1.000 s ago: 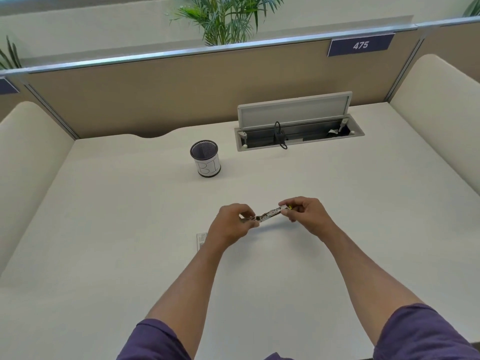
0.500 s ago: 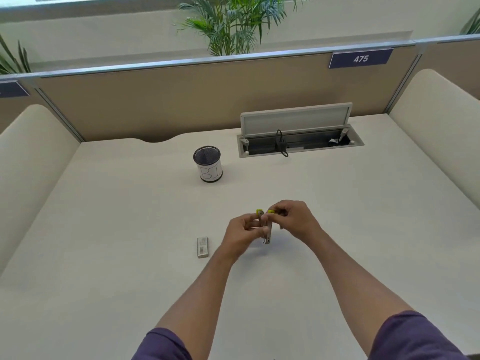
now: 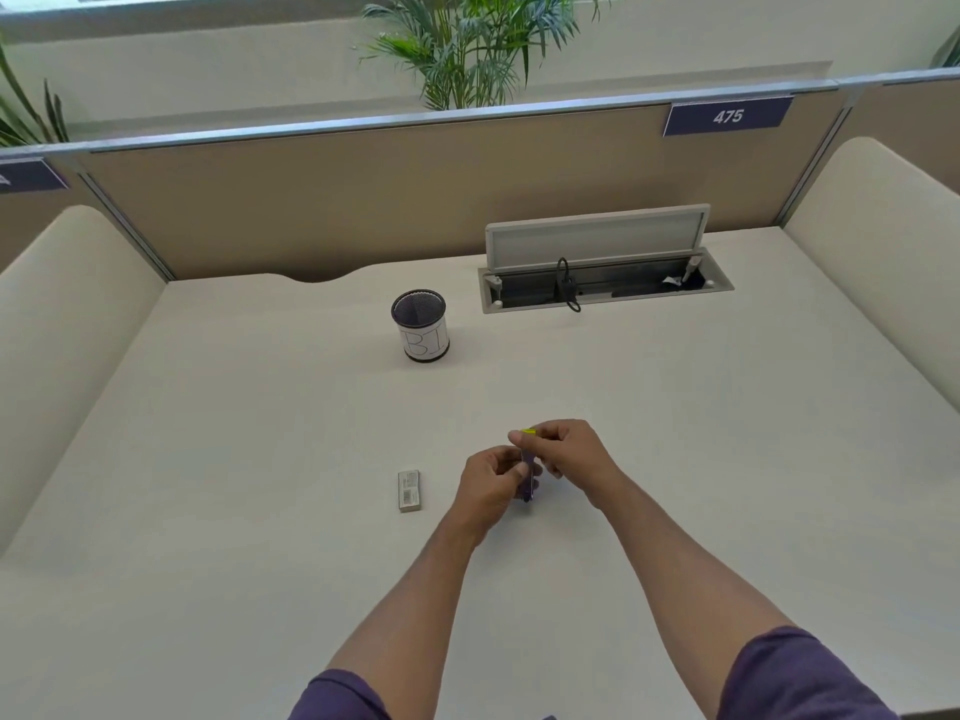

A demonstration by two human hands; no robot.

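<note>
On the pale desk (image 3: 234, 537), left of the hands, a small flat box (image 3: 409, 491) with a printed label lies on its own, near the left hand but not touching it. Farther back stands a black mesh pen cup (image 3: 421, 327), upright, with a white paper band marked "BI" wrapped around it. Only dark mesh shows through its mouth.

The left hand (image 3: 491, 483) is raised just above the desk near the middle. Its fingers are curled and pinch the lower half of a mini stapler (image 3: 528, 480). The stapler is a slim dark piece held almost upright between both hands, clear of the desk surface. Its yellow tip (image 3: 529, 432) points up and away from the person. The right hand (image 3: 571, 454) closes on that upper end, thumb and fingertips pinched together round the yellow part. The two hands nearly touch around the stapler, and much of its body is hidden by the fingers.

Behind and to the right, a cable hatch (image 3: 649, 302) is sunk into the desk with its grey lid (image 3: 597, 241) propped open. Inside it a black cable (image 3: 567, 288) loops over the front edge, and a small white item (image 3: 674, 281) lies at the right end. A number plate reading 475 (image 3: 727, 116) hangs on the partition (image 3: 363, 200) above.
</note>
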